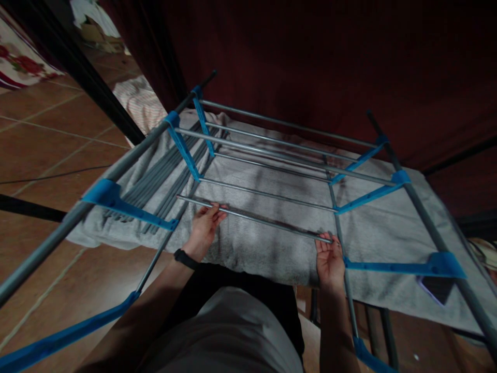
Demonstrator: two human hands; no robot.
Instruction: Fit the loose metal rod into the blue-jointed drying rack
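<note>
Around the view's centre, the left hand [205, 228] at eight o'clock and right hand [330, 257] at four grip one thin rod [272, 224] at six. Five crossbars [267, 194] and eight blue brackets [388, 267] show; grey tubes [157, 176], too bunched to count, lie at nine.

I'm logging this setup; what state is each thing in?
Held rod, left end unfitted
Left hand, closed on held rod
Right hand, closed at its right end
Grey cloth, spread, creased
Loose rods, lying on cloth
Blue brackets, on side tubes
Phone, lying on cloth
</note>
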